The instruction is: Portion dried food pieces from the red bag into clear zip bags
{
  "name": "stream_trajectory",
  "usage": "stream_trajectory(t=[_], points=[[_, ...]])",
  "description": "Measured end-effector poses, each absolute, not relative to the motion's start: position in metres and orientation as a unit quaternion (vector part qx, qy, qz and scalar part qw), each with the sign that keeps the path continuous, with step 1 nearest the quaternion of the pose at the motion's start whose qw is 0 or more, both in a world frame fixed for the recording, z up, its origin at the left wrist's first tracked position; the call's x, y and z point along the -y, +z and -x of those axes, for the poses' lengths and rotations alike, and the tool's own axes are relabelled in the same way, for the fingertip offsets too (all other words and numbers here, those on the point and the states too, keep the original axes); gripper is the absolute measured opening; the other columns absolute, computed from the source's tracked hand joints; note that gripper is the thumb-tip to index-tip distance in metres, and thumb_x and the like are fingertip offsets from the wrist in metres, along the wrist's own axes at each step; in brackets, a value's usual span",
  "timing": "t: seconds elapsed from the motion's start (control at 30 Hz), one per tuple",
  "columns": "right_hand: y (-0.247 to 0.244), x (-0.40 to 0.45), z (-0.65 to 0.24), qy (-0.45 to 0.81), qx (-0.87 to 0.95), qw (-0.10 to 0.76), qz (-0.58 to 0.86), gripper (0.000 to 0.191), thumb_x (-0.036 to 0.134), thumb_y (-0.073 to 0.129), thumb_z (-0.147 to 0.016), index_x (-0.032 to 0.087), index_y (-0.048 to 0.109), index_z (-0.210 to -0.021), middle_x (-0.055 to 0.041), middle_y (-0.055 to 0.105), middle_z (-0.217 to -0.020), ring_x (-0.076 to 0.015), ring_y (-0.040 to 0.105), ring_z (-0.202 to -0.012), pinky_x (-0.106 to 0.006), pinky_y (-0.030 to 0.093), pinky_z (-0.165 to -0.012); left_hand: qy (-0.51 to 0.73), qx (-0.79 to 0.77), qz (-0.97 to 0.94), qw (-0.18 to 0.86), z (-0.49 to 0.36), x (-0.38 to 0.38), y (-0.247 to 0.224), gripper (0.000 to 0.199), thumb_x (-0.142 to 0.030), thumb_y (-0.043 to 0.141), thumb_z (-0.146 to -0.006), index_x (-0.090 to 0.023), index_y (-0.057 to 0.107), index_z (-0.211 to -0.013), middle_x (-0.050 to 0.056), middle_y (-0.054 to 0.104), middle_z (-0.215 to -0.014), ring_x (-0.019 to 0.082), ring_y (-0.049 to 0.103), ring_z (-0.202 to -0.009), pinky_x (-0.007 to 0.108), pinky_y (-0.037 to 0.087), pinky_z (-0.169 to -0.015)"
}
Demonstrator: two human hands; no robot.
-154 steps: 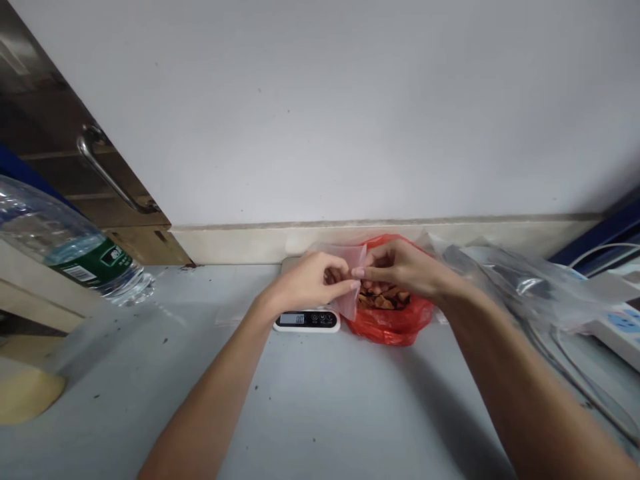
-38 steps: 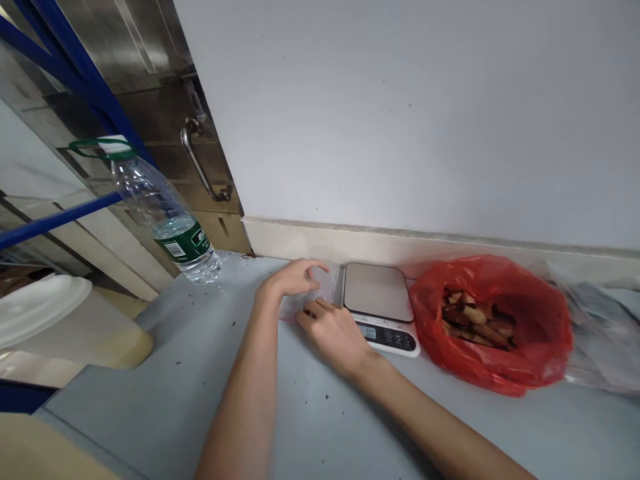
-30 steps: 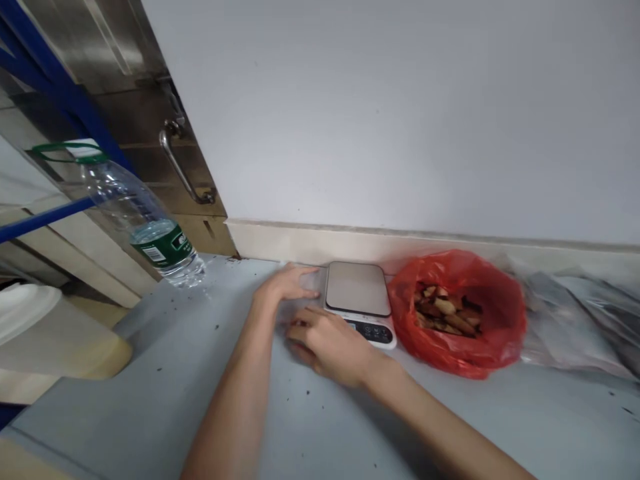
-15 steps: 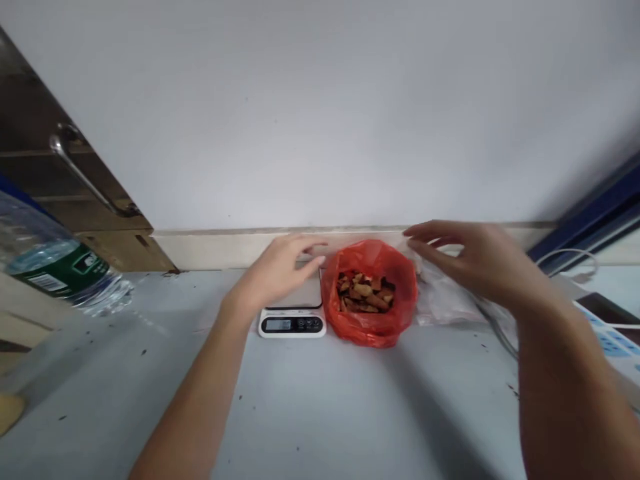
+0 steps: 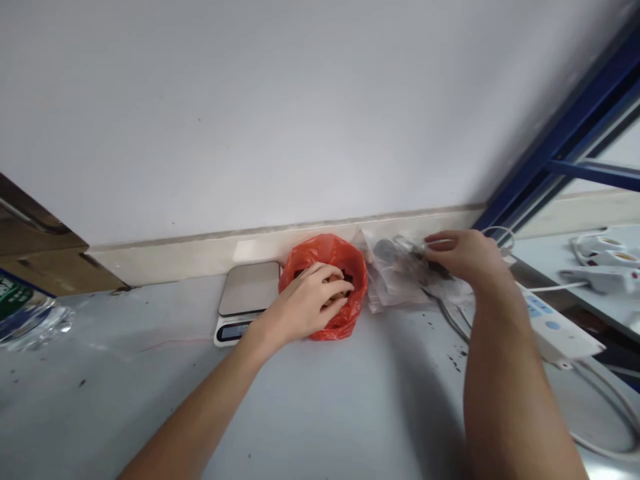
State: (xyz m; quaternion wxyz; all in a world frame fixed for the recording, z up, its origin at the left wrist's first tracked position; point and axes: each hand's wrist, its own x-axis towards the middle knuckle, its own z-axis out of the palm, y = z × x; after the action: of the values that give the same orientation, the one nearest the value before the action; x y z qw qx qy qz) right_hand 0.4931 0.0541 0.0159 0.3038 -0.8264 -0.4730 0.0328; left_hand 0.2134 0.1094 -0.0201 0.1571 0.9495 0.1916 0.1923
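My left hand (image 5: pixel 320 297) reaches over the red plastic bag (image 5: pixel 325 250), its fingers apart and slightly curled above the brown dried pieces inside. Most of those pieces are hidden beneath the hand. To the left lies a white kitchen scale (image 5: pixel 250 287) with a grey plate and a small display, partly covered by my left wrist. On the right, my right hand (image 5: pixel 457 257) has its fingers closed on a clear plastic bag (image 5: pixel 400 273) with dark contents. That bag lies among other crumpled clear plastic beside the red bag.
A large water bottle (image 5: pixel 25 310) shows at the left edge. To the right are a white power strip (image 5: pixel 560 327), cables and several white plugs (image 5: pixel 610 253). A blue frame (image 5: pixel 540 147) leans at the right, and the white wall (image 5: pixel 300 120) stands behind.
The view has shifted to the right. My left hand has moved from over the scale to over the red bag. My right hand has moved right onto the clear bag.
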Motion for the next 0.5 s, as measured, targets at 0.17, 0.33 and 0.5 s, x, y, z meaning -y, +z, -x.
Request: stream_trajectory(t=[0.17, 0.33, 0.5], points=[[0.046, -0.045, -0.465, 0.038, 0.373, 0.366, 0.852, 0.015, 0.013, 0.066, -0.070, 0.025, 0.066, -0.062, -0.0057, 0.077, -0.069, -0.0324, 0.076, -0.099, -0.045, 0.055, -0.096, 0.231, -0.202, -0.937, 0.167, -0.210, -0.111, -0.015, 0.025, -0.019, 0.053, -0.102, -0.019, 0.073, -0.117, 0.010, 0.069, -0.119, 0.024, 0.063, -0.114, 0.040, 0.055, -0.100], [0.062, -0.041, -0.444, 0.070, 0.414, 0.501, 0.757, 0.012, 0.019, 0.075, -0.068, 0.023, 0.075, -0.080, -0.0064, 0.080, -0.082, -0.0296, 0.076, -0.089, -0.045, 0.058, -0.088, 0.304, -0.215, -0.912, 0.172, -0.203, -0.118, -0.008, 0.024, -0.022, 0.055, -0.100, -0.018, 0.072, -0.117, 0.010, 0.070, -0.117, 0.024, 0.064, -0.114, 0.040, 0.055, -0.101], [0.064, -0.055, -0.416, 0.084, 0.441, 0.480, 0.754, 0.015, 0.011, 0.074, -0.062, 0.024, 0.068, -0.063, -0.0013, 0.072, -0.064, -0.0246, 0.072, -0.072, -0.041, 0.057, -0.081, 0.316, -0.208, -0.908, 0.178, -0.198, -0.120, -0.006, 0.021, -0.020, 0.057, -0.099, -0.016, 0.072, -0.114, 0.010, 0.071, -0.113, 0.023, 0.065, -0.110, 0.038, 0.056, -0.099]])
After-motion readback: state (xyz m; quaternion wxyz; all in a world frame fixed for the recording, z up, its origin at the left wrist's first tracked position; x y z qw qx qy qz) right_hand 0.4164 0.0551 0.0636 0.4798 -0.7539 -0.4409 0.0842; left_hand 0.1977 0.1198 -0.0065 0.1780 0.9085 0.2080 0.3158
